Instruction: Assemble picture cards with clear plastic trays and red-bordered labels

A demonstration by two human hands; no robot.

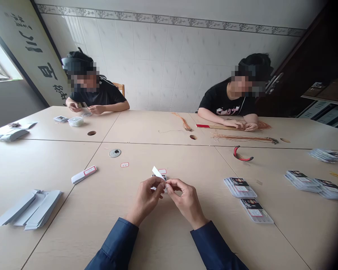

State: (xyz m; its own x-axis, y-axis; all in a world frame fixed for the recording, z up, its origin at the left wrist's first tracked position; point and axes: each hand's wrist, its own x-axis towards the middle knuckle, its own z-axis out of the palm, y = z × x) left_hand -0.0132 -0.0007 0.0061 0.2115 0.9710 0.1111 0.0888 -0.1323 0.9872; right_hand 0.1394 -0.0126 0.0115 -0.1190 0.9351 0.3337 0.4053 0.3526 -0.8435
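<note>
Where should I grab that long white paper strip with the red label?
Come from above and pinch the white paper strip across its narrow width, near the end away from the red-edged label. It is long and thin and lies flat on the table, so its long edges are easy to reach.

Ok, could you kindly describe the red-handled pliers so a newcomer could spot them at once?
On the pale wooden table, near the person in a black T-shirt on the right, pliers lie just below long copper-coloured strands. Only they have curved red grips.

White tiled wall [163, 63] under a leafy frieze [169, 21], a bright window [2, 56] at left, dark wooden shelving [323, 98] at right.
</note>
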